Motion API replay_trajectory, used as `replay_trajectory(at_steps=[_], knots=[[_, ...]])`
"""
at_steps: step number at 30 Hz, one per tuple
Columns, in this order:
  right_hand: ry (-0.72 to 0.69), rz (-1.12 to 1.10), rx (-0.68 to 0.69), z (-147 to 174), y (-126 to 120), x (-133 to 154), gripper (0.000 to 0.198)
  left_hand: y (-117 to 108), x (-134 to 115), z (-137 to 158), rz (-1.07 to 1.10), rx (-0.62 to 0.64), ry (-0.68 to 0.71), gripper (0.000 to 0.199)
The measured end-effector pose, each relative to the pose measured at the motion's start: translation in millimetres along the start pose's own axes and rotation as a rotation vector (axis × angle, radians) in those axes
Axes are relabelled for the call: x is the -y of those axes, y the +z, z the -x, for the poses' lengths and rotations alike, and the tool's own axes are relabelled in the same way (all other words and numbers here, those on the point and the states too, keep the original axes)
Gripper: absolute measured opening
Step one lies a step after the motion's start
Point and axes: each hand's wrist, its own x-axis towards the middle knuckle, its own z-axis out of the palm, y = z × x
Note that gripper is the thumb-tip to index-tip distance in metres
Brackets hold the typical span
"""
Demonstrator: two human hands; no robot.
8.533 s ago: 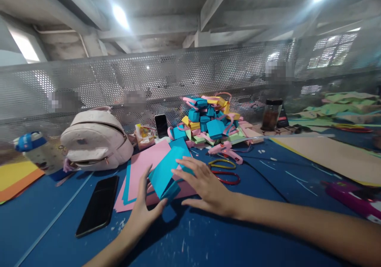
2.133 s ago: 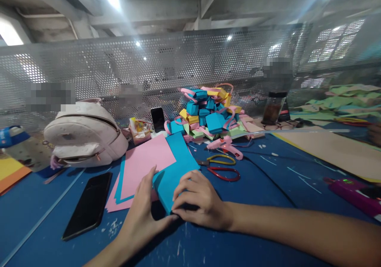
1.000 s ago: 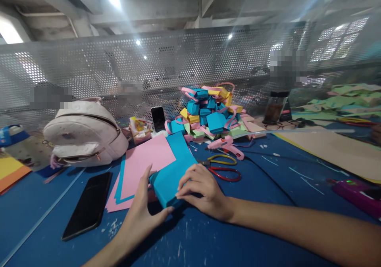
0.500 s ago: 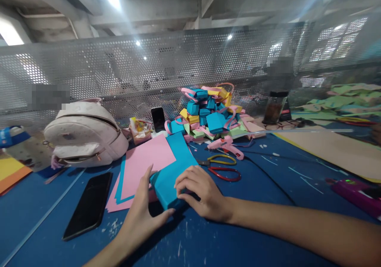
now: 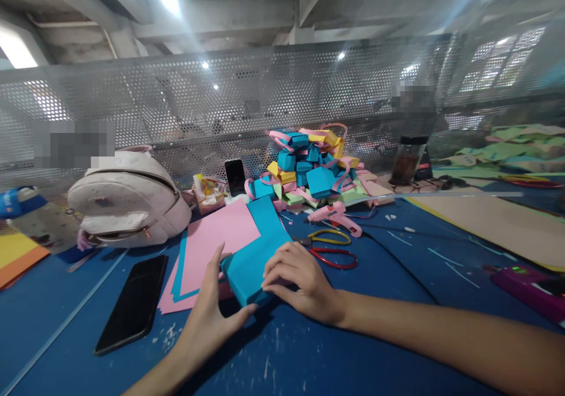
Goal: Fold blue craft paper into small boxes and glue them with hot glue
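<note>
A folded blue paper box (image 5: pixel 248 271) is between my hands, tilted above the table. My left hand (image 5: pixel 209 308) grips its left side, thumb at the near corner and fingers along the far left edge. At the right near edge, my right hand (image 5: pixel 304 281) has its thumb and fingertips pinched together on the paper; the exact contact is partly hidden. Behind the box lie pink paper sheets (image 5: pixel 220 231) and a blue sheet (image 5: pixel 269 216). Scissors (image 5: pixel 331 248) with one yellow and one red handle rest just beyond my right hand.
A pink glue gun (image 5: pixel 338 215) with a black cord lies behind the scissors. Beyond it rises a pile of small paper baskets (image 5: pixel 320 181). To the left are a black phone (image 5: pixel 132 305) and a white backpack (image 5: pixel 128 202). A purple device (image 5: pixel 527 287) sits far right.
My right hand has shifted slightly, its thumb and fingertips closing nearer together at the box edge. My left hand keeps its hold, and the box stays nearly in place.
</note>
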Motion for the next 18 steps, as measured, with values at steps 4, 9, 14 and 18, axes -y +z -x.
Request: replay_trajectory(at_steps=[4, 9, 14, 18], knots=[[0.029, 0.02, 0.048, -0.1, -0.3, -0.8, 0.006, -0.1, 0.1, 0.1, 0.02, 0.013, -0.005, 0.098], [0.038, 0.012, 0.043, 0.5, 0.3, -0.4, 0.006, 0.1, 0.7, -0.1, 0.038, 0.005, -0.012, 0.098], [0.081, -0.008, 0.01, -0.3, 0.2, -1.0, 0.006, 0.2, 2.0, -0.8, 0.069, 0.013, -0.068, 0.099], [0.108, -0.042, 0.008, -0.9, -0.4, -1.5, 0.006, 0.0, 3.9, -1.4, 0.098, -0.002, -0.07, 0.098]])
